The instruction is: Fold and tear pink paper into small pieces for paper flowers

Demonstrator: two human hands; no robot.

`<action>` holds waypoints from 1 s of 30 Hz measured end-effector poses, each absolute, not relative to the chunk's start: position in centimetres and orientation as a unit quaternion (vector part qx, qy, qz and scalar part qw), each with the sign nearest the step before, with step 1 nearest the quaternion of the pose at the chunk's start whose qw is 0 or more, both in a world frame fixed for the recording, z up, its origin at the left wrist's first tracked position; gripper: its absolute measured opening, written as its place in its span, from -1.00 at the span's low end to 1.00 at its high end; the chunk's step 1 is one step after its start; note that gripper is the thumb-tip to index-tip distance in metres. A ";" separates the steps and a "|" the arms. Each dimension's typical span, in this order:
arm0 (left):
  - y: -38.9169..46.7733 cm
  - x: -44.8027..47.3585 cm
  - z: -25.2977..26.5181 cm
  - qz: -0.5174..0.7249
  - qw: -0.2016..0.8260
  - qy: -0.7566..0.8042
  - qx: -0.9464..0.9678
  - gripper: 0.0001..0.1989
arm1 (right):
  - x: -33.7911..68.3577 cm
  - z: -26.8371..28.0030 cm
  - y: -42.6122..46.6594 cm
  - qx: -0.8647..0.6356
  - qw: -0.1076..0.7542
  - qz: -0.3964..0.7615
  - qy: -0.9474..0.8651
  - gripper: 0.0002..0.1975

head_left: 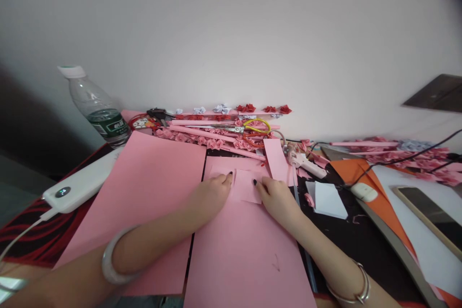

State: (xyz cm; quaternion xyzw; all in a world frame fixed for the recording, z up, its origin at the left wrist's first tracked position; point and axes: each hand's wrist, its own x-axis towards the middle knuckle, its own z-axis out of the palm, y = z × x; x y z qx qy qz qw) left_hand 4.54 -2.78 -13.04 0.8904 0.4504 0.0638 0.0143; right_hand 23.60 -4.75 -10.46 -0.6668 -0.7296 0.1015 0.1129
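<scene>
A small square of pink paper (248, 186) lies on a large pink sheet (249, 250) in front of me. My right hand (278, 198) is closed at the square's right edge, thumb and finger pinching it. At the left edge, the bent fingers of my left hand (214, 195) are pressed together, with the tips beside the square. What lies under those fingers is hidden. Another large pink sheet (159, 187) spreads beneath my left forearm. Just beyond the right hand, a pink strip (277, 160) leans near a glue gun (305, 161).
Behind the sheets lie yellow-handled scissors (257, 126), paper flowers (216, 143) and rolled pink sticks (202, 132). A bottle (103, 110) and a white power bank (83, 183) stand at left. White paper (329, 199), an orange sheet (350, 173) and a phone (431, 216) are right.
</scene>
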 end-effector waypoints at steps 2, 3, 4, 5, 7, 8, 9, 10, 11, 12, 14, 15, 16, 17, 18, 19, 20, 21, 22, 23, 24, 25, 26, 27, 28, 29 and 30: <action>-2.7 4.5 -13.2 0.064 0.012 0.449 0.891 -0.59 | 23.4 -10.3 -5.2 -0.671 0.089 0.094 -0.730 -0.72; -2.7 4.5 -13.3 0.062 0.008 0.450 0.891 -0.58 | 23.3 -10.2 -5.4 -0.673 0.080 0.091 -0.730 -0.72; -2.7 4.5 -13.3 0.059 0.005 0.451 0.890 -0.57 | 23.3 -10.1 -5.5 -0.673 0.074 0.089 -0.730 -0.72; -2.8 4.5 -13.3 0.056 0.002 0.453 0.890 -0.56 | 23.4 -10.1 -5.7 -0.675 0.070 0.087 -0.730 -0.72; -2.9 4.6 -13.3 0.052 -0.001 0.456 0.889 -0.56 | 23.8 -10.1 -5.8 -0.677 0.075 0.080 -0.727 -0.73; -2.9 4.6 -13.2 0.053 0.001 0.458 0.888 -0.57 | 24.1 -10.1 -5.8 -0.680 0.082 0.076 -0.725 -0.73; -2.9 4.6 -13.1 0.057 0.009 0.459 0.887 -0.58 | 24.5 -10.0 -5.8 -0.683 0.093 0.072 -0.721 -0.74; -2.9 4.6 -13.0 0.064 0.023 0.460 0.885 -0.59 | 24.9 -9.9 -5.7 -0.687 0.108 0.071 -0.715 -0.73; -2.8 4.5 -12.8 0.077 0.043 0.461 0.883 -0.61 | 25.3 -9.7 -5.5 -0.691 0.125 0.077 -0.708 -0.73; -2.7 4.3 -12.7 0.099 0.067 0.461 0.879 -0.62 | 25.6 -9.4 -5.3 -0.693 0.145 0.091 -0.700 -0.71; -2.2 3.9 -12.4 0.167 0.110 0.458 0.866 -0.63 | 25.8 -8.9 -4.8 -0.689 0.184 0.139 -0.687 -0.67; -1.9 3.6 -12.3 0.206 0.124 0.458 0.856 -0.63 | 25.7 -8.6 -4.5 -0.683 0.201 0.169 -0.681 -0.65; -1.5 3.3 -12.2 0.243 0.132 0.459 0.844 -0.62 | 25.4 -8.4 -4.2 -0.675 0.212 0.201 -0.678 -0.64; -1.2 3.0 -12.1 0.272 0.135 0.463 0.833 -0.62 | 25.0 -8.2 -4.0 -0.664 0.218 0.230 -0.678 -0.63; -0.8 2.8 -12.0 0.293 0.135 0.470 0.822 -0.61 | 24.5 -8.2 -3.7 -0.651 0.217 0.255 -0.682 -0.63; -0.6 2.5 -11.9 0.304 0.134 0.480 0.812 -0.60 | 23.9 -8.2 -3.5 -0.638 0.210 0.275 -0.688 -0.64; -0.4 2.4 -11.8 0.310 0.133 0.489 0.804 -0.60 | 23.3 -8.2 -3.4 -0.626 0.201 0.289 -0.696 -0.64; -0.2 2.2 -11.8 0.312 0.134 0.496 0.799 -0.60 | 22.7 -8.3 -3.3 -0.617 0.190 0.297 -0.704 -0.65; -0.1 2.2 -11.8 0.311 0.136 0.499 0.798 -0.60 | 22.2 -8.5 -3.3 -0.611 0.183 0.300 -0.709 -0.65; -0.1 2.1 -11.7 0.309 0.138 0.499 0.797 -0.59 | 21.7 -8.6 -3.3 -0.611 0.176 0.293 -0.714 -0.66; -0.2 2.1 -11.7 0.308 0.141 0.498 0.798 -0.59 | 21.3 -8.7 -3.3 -0.618 0.168 0.275 -0.717 -0.67; -0.2 2.1 -11.6 0.306 0.142 0.497 0.799 -0.59 | 21.1 -8.8 -3.3 -0.629 0.158 0.248 -0.720 -0.70; -0.3 2.2 -11.6 0.304 0.142 0.499 0.799 -0.59 | 21.0 -8.9 -3.3 -0.640 0.149 0.213 -0.723 -0.74; -0.4 2.2 -11.6 0.302 0.138 0.502 0.799 -0.59 | 20.9 -9.0 -3.2 -0.646 0.146 0.177 -0.728 -0.77; -0.5 2.3 -11.5 0.299 0.132 0.503 0.800 -0.59 | 20.9 -9.2 -3.1 -0.643 0.150 0.146 -0.736 -0.78; -0.5 2.3 -11.5 0.296 0.124 0.502 0.803 -0.59 | 20.9 -9.3 -2.9 -0.632 0.161 0.126 -0.748 -0.75; -0.5 2.4 -11.6 0.292 0.116 0.498 0.808 -0.58 | 20.9 -9.4 -2.7 -0.612 0.176 0.118 -0.762 -0.69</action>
